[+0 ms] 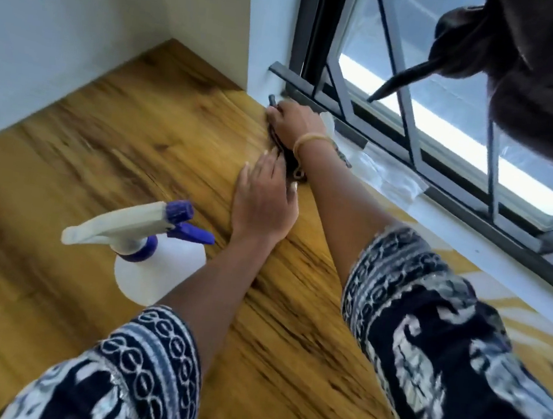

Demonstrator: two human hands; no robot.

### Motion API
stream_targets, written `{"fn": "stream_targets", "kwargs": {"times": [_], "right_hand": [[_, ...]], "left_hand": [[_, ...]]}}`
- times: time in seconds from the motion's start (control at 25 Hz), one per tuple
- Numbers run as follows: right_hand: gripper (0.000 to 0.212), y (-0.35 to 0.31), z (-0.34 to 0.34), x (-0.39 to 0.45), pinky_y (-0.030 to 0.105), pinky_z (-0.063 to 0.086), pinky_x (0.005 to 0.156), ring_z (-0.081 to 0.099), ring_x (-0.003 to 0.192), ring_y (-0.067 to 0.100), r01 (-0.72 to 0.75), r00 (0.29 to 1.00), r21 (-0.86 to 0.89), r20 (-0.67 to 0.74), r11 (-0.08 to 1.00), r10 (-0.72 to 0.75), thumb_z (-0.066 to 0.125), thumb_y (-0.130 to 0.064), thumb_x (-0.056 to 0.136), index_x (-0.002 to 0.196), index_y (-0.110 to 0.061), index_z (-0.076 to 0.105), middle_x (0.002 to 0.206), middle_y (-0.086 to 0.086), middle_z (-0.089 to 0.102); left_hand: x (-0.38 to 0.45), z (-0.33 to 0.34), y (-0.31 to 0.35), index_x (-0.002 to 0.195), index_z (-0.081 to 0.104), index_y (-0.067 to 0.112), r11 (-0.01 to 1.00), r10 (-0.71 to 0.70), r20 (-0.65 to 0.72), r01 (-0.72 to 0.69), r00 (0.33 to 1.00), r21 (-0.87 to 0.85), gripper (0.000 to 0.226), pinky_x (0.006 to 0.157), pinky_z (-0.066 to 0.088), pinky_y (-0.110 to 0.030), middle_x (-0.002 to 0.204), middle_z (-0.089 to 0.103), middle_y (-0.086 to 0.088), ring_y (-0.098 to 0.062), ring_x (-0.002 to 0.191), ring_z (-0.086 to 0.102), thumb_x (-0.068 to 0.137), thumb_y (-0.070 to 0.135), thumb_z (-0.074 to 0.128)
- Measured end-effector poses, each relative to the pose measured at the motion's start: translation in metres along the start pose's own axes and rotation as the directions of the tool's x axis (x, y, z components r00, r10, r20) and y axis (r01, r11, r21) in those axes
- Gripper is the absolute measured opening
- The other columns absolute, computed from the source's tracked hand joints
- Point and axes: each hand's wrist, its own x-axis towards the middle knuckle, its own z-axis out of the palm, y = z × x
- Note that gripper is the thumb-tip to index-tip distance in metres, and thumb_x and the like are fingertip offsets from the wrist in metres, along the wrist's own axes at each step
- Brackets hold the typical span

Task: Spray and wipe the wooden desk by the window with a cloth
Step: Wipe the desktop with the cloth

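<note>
We wipe far counter [139,131] edge by window [418,98]: right hand [291,125] grips dark cloth [286,157], left hand [264,201] lies flat, fingers straight, touching it. Spray bottle [156,257] stands near-left, unheld. Next: sweep cloth across remaining wood.

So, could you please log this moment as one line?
right hand holds dark cloth | left hand flat on desk | spray bottle standing

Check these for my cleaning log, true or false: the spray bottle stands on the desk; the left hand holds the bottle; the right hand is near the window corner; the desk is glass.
1. The white spray bottle with purple trigger stands on the wooden desk: true.
2. The left hand holds the bottle: false, it lies flat on the desk.
3. The right hand is near the window corner: true.
4. The desk is glass: false, it is wood.
</note>
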Motion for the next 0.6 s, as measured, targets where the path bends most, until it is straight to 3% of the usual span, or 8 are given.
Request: {"fn": "stream_targets", "kwargs": {"times": [0.2, 0.4, 0.6], "right_hand": [[0.037, -0.007, 0.000, 0.022, 0.028, 0.036, 0.079, 0.060, 0.111, 0.025, 0.038, 0.992, 0.116, 0.117, 0.992, -0.052, 0.040, -0.046, 0.102, 0.112, -0.019, 0.064, 0.118, 0.007, 0.066], [0.037, 0.067, -0.016, -0.058, 0.034, 0.046, 0.082, 0.060, 0.090, 0.020, -0.041, 0.997, 0.178, 0.077, 0.983, 0.028, 0.044, -0.052, 0.099, 0.091, -0.022, 0.064, 0.091, 0.000, 0.064], [0.037, 0.167, -0.027, -0.219, 0.037, 0.043, 0.080, 0.058, 0.095, 0.025, -0.165, 0.968, 0.007, -0.191, 0.986, 0.163, 0.040, -0.049, 0.101, 0.128, -0.031, 0.058, 0.107, 0.004, 0.064]], "left_hand": [[0.001, 0.003, -0.002, 0.149, 0.032, 0.010, 1.000, -0.001, 0.001, 0.001, 1.000, 0.004, 0.056, 0.118, 0.022, -0.044, 0.155, 0.035, -0.009, -0.022, 0.145, 0.029, 0.097, 0.032, 0.040], [0.002, 0.002, -0.003, 0.145, 0.041, 0.012, 0.997, -0.005, 0.010, 0.005, 1.000, -0.072, 0.053, 0.118, 0.021, -0.046, 0.154, 0.036, -0.010, -0.022, 0.145, 0.029, 0.096, 0.033, 0.038], [-0.001, -0.003, -0.002, 0.144, 0.043, 0.011, 0.997, 0.026, 0.017, -0.025, 1.000, -0.072, 0.051, 0.118, 0.022, -0.049, 0.153, 0.038, -0.013, -0.025, 0.144, 0.031, 0.097, 0.031, 0.038]]}}
